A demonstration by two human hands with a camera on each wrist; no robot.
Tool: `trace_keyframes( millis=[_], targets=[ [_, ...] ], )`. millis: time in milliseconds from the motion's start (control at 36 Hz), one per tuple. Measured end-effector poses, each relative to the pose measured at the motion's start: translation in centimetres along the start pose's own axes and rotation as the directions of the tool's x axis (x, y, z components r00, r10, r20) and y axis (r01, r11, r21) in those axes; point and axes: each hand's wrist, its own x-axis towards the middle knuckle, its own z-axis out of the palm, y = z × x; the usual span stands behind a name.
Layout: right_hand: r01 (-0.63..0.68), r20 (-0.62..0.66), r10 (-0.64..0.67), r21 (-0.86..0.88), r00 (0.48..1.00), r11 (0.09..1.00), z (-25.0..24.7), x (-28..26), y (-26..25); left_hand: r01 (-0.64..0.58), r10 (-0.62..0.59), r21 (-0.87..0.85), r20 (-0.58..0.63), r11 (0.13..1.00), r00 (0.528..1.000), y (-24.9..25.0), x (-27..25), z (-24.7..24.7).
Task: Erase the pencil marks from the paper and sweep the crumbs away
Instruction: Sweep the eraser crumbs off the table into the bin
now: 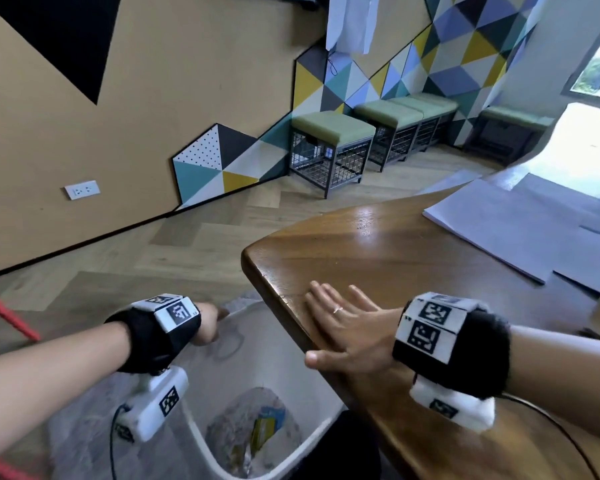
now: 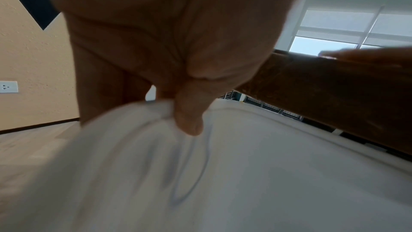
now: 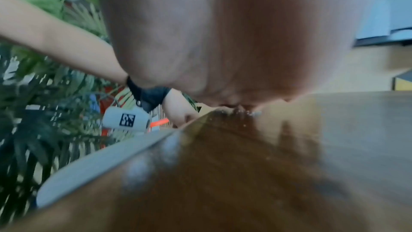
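1. Wooden table (image 1: 413, 251) edge bears the right hand (image 1: 347, 327), laid flat, fingers straight and spread, thumb past the rim.
2. Tiny crumbs (image 3: 243, 112) lie at its fingertips in the right wrist view.
3. Left hand (image 1: 207, 323) pinches the rim of the white bin (image 1: 291, 344), held just beside the table edge.
4. Paper (image 1: 520, 226) lies further along the table, well apart.

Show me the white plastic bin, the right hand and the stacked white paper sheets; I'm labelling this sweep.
white plastic bin (image 1: 321, 433), head view, on its near rim
right hand (image 1: 352, 329), head view, on the back of the hand
stacked white paper sheets (image 1: 506, 226), head view, on the top sheet
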Motion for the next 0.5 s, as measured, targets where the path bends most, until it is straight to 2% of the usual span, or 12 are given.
trace_keyframes(
  millis=[56, 83, 139, 167, 250, 306, 361, 444, 500],
  targets=[
    [0.091, -0.016, -0.090, 0.067, 0.996, 0.994, -0.3, -0.5, -0.3, 0.000, -0.001, -0.011, -0.008, 1.000, 1.000, 0.2, -0.1, -0.1],
    [0.074, -0.054, -0.068, 0.118, 0.996, 0.990, -0.5, -0.5, 0.1, 0.002, -0.003, -0.019, -0.012, 1.000, 1.000, 0.3, -0.3, -0.2],
    [-0.089, -0.151, 0.127, 0.233, 0.980, 0.968, -0.7, -0.5, 2.2, 0.011, -0.012, -0.039, -0.023, 0.999, 1.000, 0.3, -0.6, -0.3],
    [-0.207, -0.172, 0.257, 0.264, 0.951, 0.942, -0.6, -0.4, 3.6, 0.015, -0.017, -0.048, -0.027, 0.999, 0.999, 0.3, -0.8, -0.4],
    [-0.515, -0.080, 0.543, 0.230, 0.836, 0.826, 0.0, -0.4, 7.5, 0.021, -0.023, -0.067, -0.032, 0.998, 0.999, 0.3, -1.5, -0.6],
    [-0.592, -0.006, 0.602, 0.178, 0.798, 0.786, 0.5, -0.3, 7.7, 0.025, -0.027, -0.068, -0.027, 0.997, 0.999, 0.2, -1.6, -0.6],
    [-0.542, -0.004, 0.545, 0.104, 0.839, 0.834, 1.1, 0.2, 5.3, 0.028, -0.030, -0.072, -0.025, 0.997, 0.999, 0.1, -1.4, -0.5],
    [-0.299, -0.063, 0.303, 0.058, 0.951, 0.952, 2.1, 0.1, -0.9, 0.037, -0.039, -0.071, -0.031, 0.997, 0.999, 0.2, -1.3, -0.3],
    [-0.121, -0.074, 0.118, -0.034, 0.990, 0.992, 2.4, -0.2, -4.1, 0.041, -0.044, -0.062, -0.039, 0.997, 0.998, 0.4, -1.4, -0.3]
  ],
)
